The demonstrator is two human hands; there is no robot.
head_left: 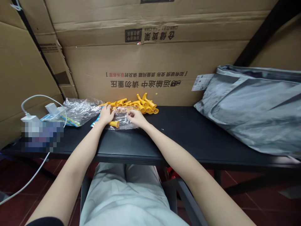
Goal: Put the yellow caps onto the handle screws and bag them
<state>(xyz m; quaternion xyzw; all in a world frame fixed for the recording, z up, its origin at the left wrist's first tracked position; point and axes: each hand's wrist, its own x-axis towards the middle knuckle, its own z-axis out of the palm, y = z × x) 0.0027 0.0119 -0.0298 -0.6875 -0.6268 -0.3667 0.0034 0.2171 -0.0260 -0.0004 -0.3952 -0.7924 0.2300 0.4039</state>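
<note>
My left hand (106, 115) rests on the left part of a clear plastic bag (125, 121), its fingers curled onto the film beside a blue printed edge. A yellow trumpet-shaped plastic piece (114, 124) lies just below that palm; whether it is inside the bag or on top is hard to tell. On the bag's right side, my right hand (136, 117) has thumb and fingers pinched together at the film. Right behind both hands is a heap of similar yellow plastic pieces (141, 105), several with flared round ends facing me.
More clear plastic bags (81, 111) with colourful printed edges lie at left. Near them are a white charger (30, 122) with a cable and a blurred-out item (44, 136). Cardboard (145, 59) walls the back of the black table (178, 131). A large grey bag (256, 113) stands at right.
</note>
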